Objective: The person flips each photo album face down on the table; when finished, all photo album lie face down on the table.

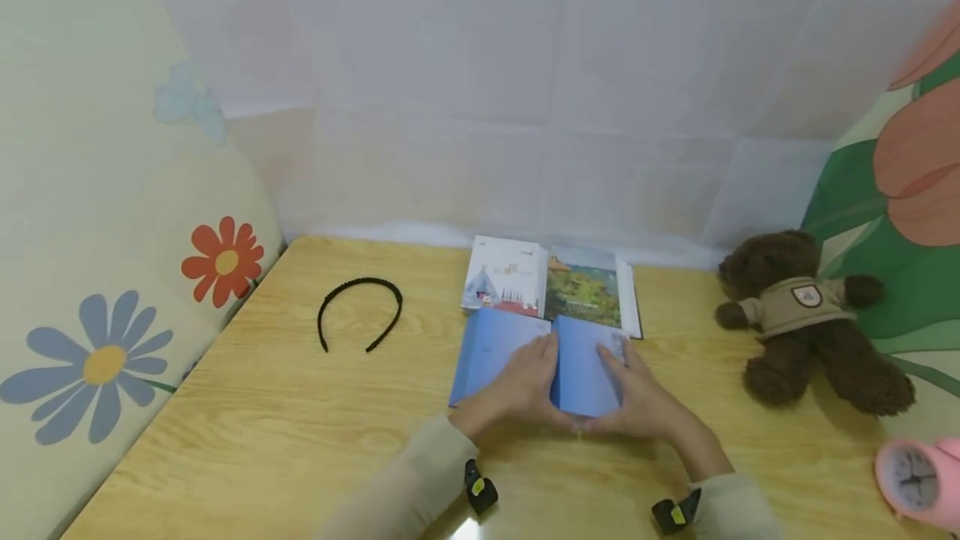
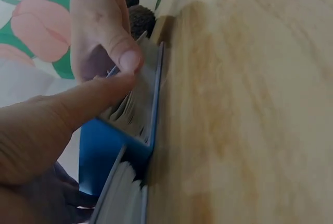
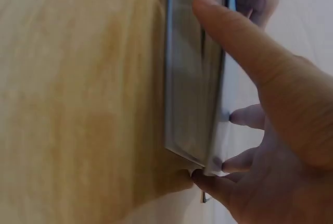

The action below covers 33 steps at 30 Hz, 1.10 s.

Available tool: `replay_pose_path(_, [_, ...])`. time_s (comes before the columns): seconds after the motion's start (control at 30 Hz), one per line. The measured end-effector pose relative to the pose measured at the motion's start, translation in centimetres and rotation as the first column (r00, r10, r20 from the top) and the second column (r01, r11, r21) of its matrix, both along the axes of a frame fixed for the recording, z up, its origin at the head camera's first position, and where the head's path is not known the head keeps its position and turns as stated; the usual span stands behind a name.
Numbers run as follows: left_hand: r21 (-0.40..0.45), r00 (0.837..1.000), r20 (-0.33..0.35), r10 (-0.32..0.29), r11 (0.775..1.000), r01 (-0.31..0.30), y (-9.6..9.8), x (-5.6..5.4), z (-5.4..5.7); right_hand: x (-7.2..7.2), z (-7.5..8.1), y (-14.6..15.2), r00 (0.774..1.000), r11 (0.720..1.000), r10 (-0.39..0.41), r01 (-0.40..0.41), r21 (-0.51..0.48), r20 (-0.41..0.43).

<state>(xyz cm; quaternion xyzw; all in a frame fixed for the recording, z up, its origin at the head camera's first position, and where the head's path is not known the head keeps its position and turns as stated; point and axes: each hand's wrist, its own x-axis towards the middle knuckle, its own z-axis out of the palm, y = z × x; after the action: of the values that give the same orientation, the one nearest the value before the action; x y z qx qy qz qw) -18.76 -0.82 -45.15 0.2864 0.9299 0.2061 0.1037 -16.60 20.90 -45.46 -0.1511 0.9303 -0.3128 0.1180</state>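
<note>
Two blue books lie side by side on the wooden table. My left hand (image 1: 528, 382) and right hand (image 1: 643, 398) hold the right blue book (image 1: 583, 361) from its two sides. Their thumbs meet along its near page edge, seen in the left wrist view with the pages (image 2: 125, 112) facing out. In the right wrist view, the right fingertips (image 3: 247, 116) press on the cover and far side. The left blue book (image 1: 491, 344) lies partly under my left hand and forearm in the head view.
Behind stand a white book with a tent picture (image 1: 504, 273) and a landscape-covered book (image 1: 585, 286), lying flat. A black headband (image 1: 362, 282) lies left on the table (image 1: 300, 432). A brown teddy bear (image 1: 795, 311) and pink alarm clock (image 1: 926, 482) are at the right.
</note>
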Motion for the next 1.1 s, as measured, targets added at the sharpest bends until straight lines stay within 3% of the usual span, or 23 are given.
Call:
replay_pose_path(0.27, [-0.044, 1.0, -0.028, 0.0, 0.999, -0.001, 0.6, 0.5, -0.4, 0.4, -0.7, -0.4, 0.998, 0.999, -0.029, 0.03, 0.012, -0.063])
replay_pose_path(0.43, [-0.021, 0.999, -0.027, 0.02, 1.0, -0.021, 1.0, 1.2, -0.5, 0.7, -0.7, -0.5, 0.997, 0.998, -0.041, 0.044, 0.044, -0.068])
replay_pose_path(0.6, [0.007, 0.997, -0.058, 0.042, 0.999, -0.041, 1.2, 2.7, -0.8, 1.9, -0.9, -0.5, 0.995, 0.998, -0.025, 0.03, 0.057, -0.1])
replay_pose_path(0.87, [0.008, 0.982, -0.185, 0.045, 0.999, -0.044, 0.7, 5.8, -1.3, 5.0, -0.9, -1.1, 0.994, 0.996, -0.033, 0.041, 0.075, -0.1])
replay_pose_path(1.1, [0.023, 0.982, -0.176, 0.065, 0.998, -0.062, 1.1, 7.9, -1.0, 7.0, -0.6, -1.2, 0.996, 0.993, -0.079, 0.081, 0.087, -0.031])
